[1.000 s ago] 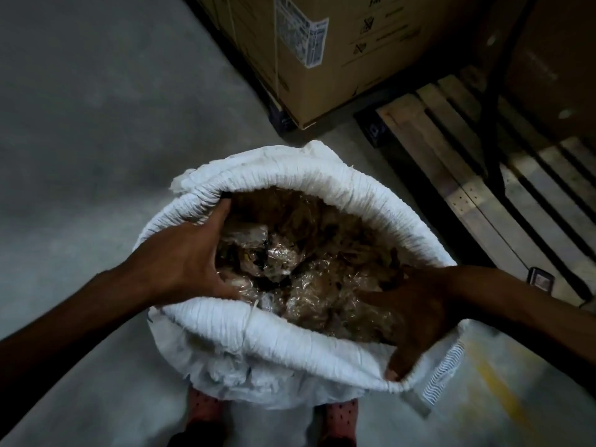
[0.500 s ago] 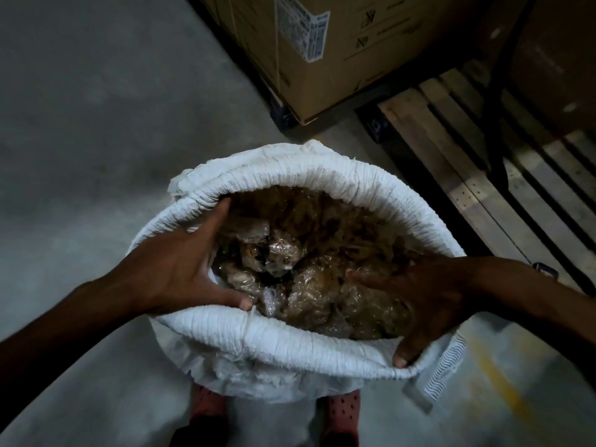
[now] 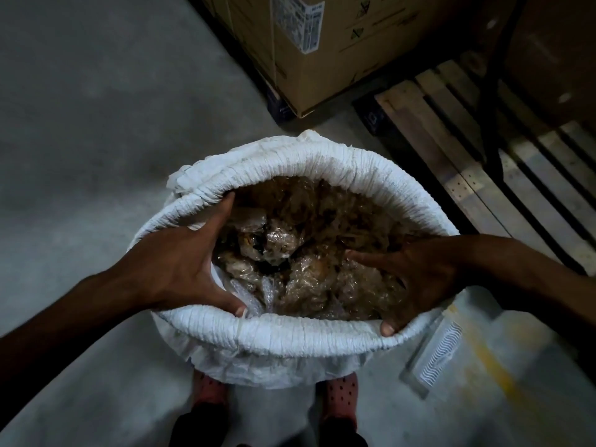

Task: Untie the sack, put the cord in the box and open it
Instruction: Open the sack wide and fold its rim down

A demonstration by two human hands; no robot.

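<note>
A white woven sack [image 3: 290, 337] stands open on the floor in front of me, its mouth rolled down into a thick rim. Inside lie several brownish items wrapped in clear plastic [image 3: 309, 253]. My left hand [image 3: 180, 262] lies on the left rim with fingers spread, index finger along the inner edge and thumb at the near rim. My right hand [image 3: 416, 279] rests over the right rim, fingers splayed above the contents, thumb hooked over the near rim. No cord is in view.
A large cardboard box [image 3: 325, 59] with a white label stands behind the sack. A wooden pallet [image 3: 467, 150] lies at the right with a dark pole on it. A white striped tag [image 3: 438, 353] lies by the sack's lower right. My red shoes [image 3: 338, 395] show below.
Both hands have spread their fingers wider on the rim. My right hand slid up from the near rim towards the right side. The sack's mouth looks a little wider.
</note>
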